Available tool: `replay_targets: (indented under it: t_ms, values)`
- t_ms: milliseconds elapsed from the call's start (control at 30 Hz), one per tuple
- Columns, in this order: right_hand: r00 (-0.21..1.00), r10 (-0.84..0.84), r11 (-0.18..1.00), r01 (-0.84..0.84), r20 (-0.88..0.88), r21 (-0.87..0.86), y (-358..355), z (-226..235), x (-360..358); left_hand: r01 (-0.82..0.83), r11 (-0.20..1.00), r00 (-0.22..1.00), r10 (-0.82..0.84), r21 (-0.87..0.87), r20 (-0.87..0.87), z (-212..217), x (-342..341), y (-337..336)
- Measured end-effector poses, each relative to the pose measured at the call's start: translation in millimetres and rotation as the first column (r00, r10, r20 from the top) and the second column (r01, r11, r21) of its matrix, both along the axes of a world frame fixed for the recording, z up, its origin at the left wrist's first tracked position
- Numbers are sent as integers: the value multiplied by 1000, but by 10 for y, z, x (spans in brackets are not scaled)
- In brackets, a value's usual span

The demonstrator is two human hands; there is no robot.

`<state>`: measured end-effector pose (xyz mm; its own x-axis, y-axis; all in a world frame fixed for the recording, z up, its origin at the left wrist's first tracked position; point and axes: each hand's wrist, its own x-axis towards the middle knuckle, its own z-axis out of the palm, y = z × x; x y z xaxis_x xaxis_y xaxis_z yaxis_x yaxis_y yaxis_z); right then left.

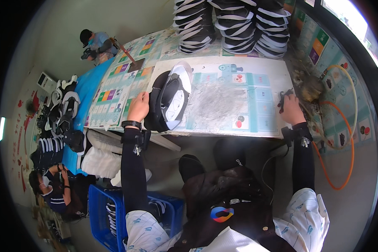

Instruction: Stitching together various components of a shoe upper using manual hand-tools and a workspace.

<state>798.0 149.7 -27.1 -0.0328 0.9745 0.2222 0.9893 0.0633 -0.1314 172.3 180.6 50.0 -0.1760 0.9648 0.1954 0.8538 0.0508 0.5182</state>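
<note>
A hollow, curved black-and-white piece [156,101], like a cap or a shoe upper, rests on the worktable with its white inside facing up. My left hand [138,107] is closed at its left edge, and part of the grip is hidden. Over at the table's right end, my right hand [292,110] has its fingers wrapped around a small black hand tool [282,98]; its exact kind is hard to make out. Between my hands lies a pale printed board [218,101] with a grey, worn smudge.
Tall stacks of similar black-and-white pieces [235,27] stand at the back. An orange hose [352,159] and a clear hose [353,84] loop at the right. Blue crates [97,218] sit lower left. Two other people, one far [103,42], one left [54,189], are at work.
</note>
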Motion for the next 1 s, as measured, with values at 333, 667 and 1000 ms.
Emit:
replay_targets:
  t_ms: [333, 667, 1000]
  values:
    - [981, -194, 980, 195, -6, 32, 56, -74, -4, 53, 989, 991, -34, 141, -129, 434, 677, -168]
    - [115, 35, 868, -495, -993, -27, -448, 782, -1727, 174, 933, 938, -59, 316, -342, 384, 934, -161]
    - [382, -26, 897, -399, -924, -191, -355, 931, -2493, 69, 879, 890, 160, 473, -426, 625, 999, -400]
